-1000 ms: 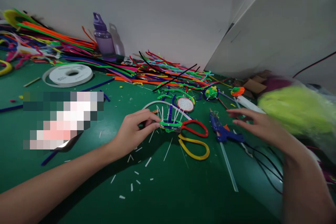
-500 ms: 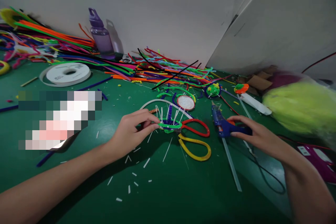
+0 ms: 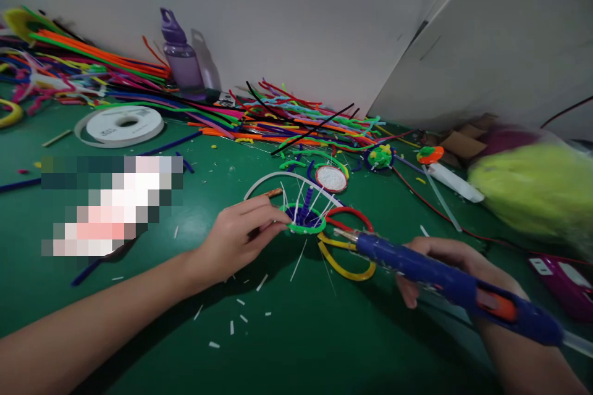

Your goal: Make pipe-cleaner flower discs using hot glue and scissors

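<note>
My left hand (image 3: 245, 228) pinches the left edge of a small pipe-cleaner ring (image 3: 308, 230), green at the rim and dark blue inside. Thin white strips and a blue spiral stem stand up from it. My right hand (image 3: 456, 268) grips a blue hot glue gun (image 3: 417, 265), partly hidden behind it. The gun's metal nozzle points left and is close to the ring's right side; whether they touch I cannot tell. Behind the ring and nozzle lie scissors with one red handle loop (image 3: 354, 216) and one yellow loop (image 3: 347, 270); the ring hides their blades.
Cut white strips (image 3: 231, 327) are scattered on the green table (image 3: 324, 345). Behind the ring lies a white disc with a red rim (image 3: 331, 179). A ribbon spool (image 3: 125, 126), a purple bottle (image 3: 183, 62) and colourful pipe cleaners (image 3: 301, 114) line the back. A yellow-green bag (image 3: 532, 188) sits right.
My right hand has lifted the glue gun off the table and swung its nozzle left, toward the ring. My left hand keeps its pinch, with the ring now tipped to show its inside.
</note>
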Available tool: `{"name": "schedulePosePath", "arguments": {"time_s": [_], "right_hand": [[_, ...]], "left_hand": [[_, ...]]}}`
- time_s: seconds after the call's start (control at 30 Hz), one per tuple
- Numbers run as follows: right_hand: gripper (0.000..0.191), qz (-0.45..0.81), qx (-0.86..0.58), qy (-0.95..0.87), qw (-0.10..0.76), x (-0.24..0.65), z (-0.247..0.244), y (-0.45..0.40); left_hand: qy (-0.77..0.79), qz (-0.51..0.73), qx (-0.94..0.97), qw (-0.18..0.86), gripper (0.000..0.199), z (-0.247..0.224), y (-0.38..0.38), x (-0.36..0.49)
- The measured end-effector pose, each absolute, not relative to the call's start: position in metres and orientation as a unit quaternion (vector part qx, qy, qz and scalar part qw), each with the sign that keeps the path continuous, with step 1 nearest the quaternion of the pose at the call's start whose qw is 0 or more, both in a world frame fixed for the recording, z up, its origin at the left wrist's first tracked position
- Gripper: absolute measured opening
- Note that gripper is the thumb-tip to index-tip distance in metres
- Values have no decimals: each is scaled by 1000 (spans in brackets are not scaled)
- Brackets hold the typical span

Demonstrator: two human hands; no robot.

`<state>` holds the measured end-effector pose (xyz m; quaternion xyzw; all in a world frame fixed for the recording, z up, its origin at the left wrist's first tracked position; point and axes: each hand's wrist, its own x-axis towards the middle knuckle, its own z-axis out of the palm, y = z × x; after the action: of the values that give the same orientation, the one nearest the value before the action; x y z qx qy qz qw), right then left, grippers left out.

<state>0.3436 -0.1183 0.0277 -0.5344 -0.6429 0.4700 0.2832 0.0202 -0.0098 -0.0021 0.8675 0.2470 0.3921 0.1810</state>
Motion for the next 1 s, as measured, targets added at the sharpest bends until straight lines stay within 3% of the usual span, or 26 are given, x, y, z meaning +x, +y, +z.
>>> {"name": "schedulePosePath", "arguments": {"time_s": [0.07, 0.13, 0.3, 1.0], "right_hand": [[42, 629, -455, -571, 267, 338, 28, -115], [37, 687, -420, -529, 268, 334, 30, -111], [45, 685, -422, -533, 262, 331, 31, -106], [29, 690, -411, -526, 279, 334, 21, -105]], "left_hand": [[253, 391, 866, 182, 13, -1, -10, 20], [254, 395, 864, 182, 12, -1, -10, 20], [255, 401, 861, 182, 12, -1, -11, 21], [241, 416, 863, 155, 12, 1, -12, 21]]}}
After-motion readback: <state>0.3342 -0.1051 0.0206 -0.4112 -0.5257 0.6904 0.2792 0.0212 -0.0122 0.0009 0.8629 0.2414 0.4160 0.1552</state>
